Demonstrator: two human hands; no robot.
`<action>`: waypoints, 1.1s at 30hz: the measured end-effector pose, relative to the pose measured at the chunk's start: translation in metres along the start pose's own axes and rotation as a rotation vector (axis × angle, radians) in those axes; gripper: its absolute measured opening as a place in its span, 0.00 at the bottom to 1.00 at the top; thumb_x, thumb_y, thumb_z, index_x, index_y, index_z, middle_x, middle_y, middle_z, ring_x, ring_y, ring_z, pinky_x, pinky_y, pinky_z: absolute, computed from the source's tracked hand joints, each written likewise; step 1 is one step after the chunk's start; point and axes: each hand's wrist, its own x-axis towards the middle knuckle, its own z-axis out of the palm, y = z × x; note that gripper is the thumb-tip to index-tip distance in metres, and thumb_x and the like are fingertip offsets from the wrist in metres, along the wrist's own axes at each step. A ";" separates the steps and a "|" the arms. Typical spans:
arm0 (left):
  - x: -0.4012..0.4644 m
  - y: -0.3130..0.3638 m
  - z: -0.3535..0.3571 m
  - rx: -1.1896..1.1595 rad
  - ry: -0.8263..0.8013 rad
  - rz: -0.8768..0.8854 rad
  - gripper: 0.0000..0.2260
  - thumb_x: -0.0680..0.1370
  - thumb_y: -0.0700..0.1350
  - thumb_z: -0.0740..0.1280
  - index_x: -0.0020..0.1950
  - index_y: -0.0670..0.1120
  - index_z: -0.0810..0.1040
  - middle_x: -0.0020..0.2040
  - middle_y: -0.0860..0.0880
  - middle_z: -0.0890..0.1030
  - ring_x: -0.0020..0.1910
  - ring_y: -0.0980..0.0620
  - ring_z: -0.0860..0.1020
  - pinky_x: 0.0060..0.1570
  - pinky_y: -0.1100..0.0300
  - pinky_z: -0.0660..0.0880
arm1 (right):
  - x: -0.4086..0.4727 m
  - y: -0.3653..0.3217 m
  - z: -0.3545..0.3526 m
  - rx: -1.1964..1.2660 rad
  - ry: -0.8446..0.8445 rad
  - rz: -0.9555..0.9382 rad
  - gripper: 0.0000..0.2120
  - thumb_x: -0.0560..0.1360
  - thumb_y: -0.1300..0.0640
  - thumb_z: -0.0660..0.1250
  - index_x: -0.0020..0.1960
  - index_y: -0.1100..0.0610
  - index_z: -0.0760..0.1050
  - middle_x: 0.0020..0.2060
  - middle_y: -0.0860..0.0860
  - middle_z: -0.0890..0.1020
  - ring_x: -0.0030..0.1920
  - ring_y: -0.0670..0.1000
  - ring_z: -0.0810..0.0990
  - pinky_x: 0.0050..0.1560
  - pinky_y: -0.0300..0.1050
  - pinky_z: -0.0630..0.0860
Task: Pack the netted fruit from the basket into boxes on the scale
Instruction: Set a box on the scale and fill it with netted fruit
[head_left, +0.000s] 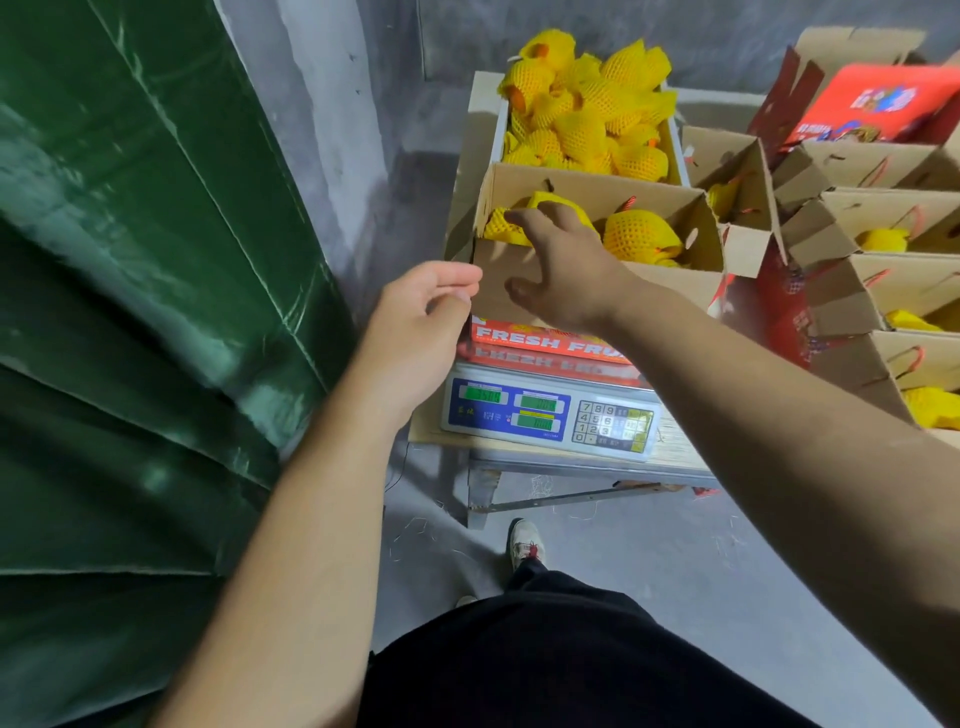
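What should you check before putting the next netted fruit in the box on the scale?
1. Box sits on the scale: ok.
2. Box flaps open: ok.
3. Room left inside beside the netted fruit: ok.
4. Right hand free to fetch more: ok, its fingers are spread over the box and hold nothing.
5. Left hand steadying the box: cannot tell, its curled fingers sit at the box corner.
6. Scale reading: cannot tell, the digits are blurred.
7. Fruit left in the basket: ok, plenty.

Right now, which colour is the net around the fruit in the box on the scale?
Yellow foam net, clearest in the head view.
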 end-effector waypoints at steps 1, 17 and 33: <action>0.001 -0.001 -0.001 -0.001 0.002 0.000 0.13 0.85 0.44 0.62 0.60 0.61 0.81 0.55 0.67 0.84 0.58 0.60 0.82 0.38 0.77 0.74 | -0.001 -0.002 0.000 -0.009 0.007 -0.009 0.37 0.78 0.49 0.72 0.82 0.51 0.59 0.80 0.58 0.61 0.75 0.66 0.66 0.73 0.60 0.69; 0.087 0.022 0.049 -0.007 -0.034 0.135 0.14 0.84 0.41 0.64 0.57 0.61 0.82 0.58 0.61 0.85 0.58 0.63 0.82 0.58 0.65 0.75 | 0.033 0.055 -0.026 0.125 0.179 0.004 0.29 0.77 0.55 0.69 0.77 0.56 0.68 0.72 0.58 0.71 0.71 0.61 0.72 0.71 0.56 0.69; 0.410 0.046 0.211 0.231 -0.113 -0.145 0.24 0.82 0.48 0.68 0.78 0.52 0.68 0.71 0.44 0.75 0.65 0.43 0.77 0.63 0.44 0.77 | 0.243 0.306 -0.019 0.011 -0.042 0.383 0.41 0.78 0.43 0.69 0.83 0.53 0.52 0.80 0.57 0.59 0.79 0.65 0.55 0.76 0.61 0.58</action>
